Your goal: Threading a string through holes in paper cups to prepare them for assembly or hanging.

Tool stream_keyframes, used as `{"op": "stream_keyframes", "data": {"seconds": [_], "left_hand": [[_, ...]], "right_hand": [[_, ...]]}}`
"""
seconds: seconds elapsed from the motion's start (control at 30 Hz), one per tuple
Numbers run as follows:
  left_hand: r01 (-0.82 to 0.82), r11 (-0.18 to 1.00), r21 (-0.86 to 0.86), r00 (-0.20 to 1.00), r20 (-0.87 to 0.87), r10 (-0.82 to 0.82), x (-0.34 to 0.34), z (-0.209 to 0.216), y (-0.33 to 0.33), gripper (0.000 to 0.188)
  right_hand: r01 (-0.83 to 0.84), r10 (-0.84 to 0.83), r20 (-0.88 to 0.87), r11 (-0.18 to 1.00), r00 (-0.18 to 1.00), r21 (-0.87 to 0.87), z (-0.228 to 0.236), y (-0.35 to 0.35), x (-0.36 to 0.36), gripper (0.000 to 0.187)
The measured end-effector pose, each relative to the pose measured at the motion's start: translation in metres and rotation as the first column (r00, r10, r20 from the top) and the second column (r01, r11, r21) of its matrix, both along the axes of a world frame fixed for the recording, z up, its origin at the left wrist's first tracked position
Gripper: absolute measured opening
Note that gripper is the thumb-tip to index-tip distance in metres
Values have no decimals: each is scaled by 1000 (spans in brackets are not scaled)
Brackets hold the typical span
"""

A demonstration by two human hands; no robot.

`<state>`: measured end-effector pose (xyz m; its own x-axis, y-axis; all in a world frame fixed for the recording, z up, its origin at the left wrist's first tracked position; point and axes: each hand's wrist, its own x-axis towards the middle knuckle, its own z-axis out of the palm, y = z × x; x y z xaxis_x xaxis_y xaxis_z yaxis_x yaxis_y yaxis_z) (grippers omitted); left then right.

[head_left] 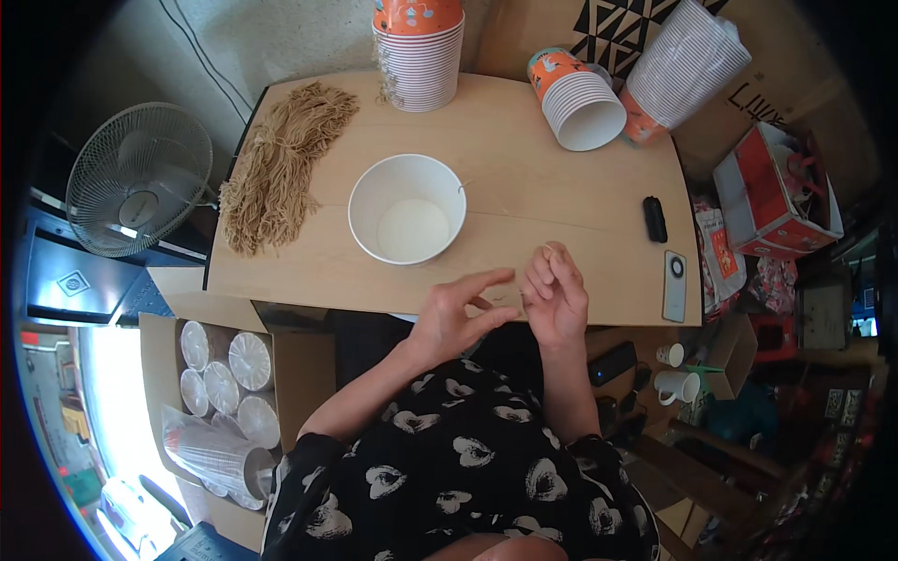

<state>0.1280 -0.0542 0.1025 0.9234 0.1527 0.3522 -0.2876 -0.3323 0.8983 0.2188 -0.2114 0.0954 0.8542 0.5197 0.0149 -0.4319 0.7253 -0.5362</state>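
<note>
Near the table's front edge my left hand (452, 316) is open, its thumb and fingers apart and pointing right. Close beside it my right hand (557, 301) is raised with curled fingers; whether something thin is in them I cannot make out. Beyond both hands stands a white paper bucket (408, 208), upright, its inside facing up. A short tan cord end sticks out at its right rim. To the left lies a bundle of tan cords (285, 173), tied around near its upper part.
At the back stand nested paper buckets (420, 70); more buckets (585, 110) lie tilted at the back right. A black object (654, 220) and a phone (674, 286) lie at the right edge. Left are a fan (140, 182) and a carton (304, 374) of wrapped cups.
</note>
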Motion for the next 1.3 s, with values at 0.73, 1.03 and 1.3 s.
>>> {"op": "stream_keyframes", "data": {"seconds": [0.73, 1.03, 1.3], "left_hand": [[157, 985, 67, 956, -261, -135, -36, -7, 38, 8], [-22, 994, -108, 913, -406, -24, -40, -18, 55, 9], [88, 990, 106, 984, -166, -70, -54, -3, 90, 7]], "right_hand": [[19, 642, 375, 489, 669, -872, -14, 9, -37, 28], [53, 607, 423, 530, 673, -846, -9, 13, -37, 12], [54, 608, 391, 496, 691, -867, -6, 8, -19, 6]]}}
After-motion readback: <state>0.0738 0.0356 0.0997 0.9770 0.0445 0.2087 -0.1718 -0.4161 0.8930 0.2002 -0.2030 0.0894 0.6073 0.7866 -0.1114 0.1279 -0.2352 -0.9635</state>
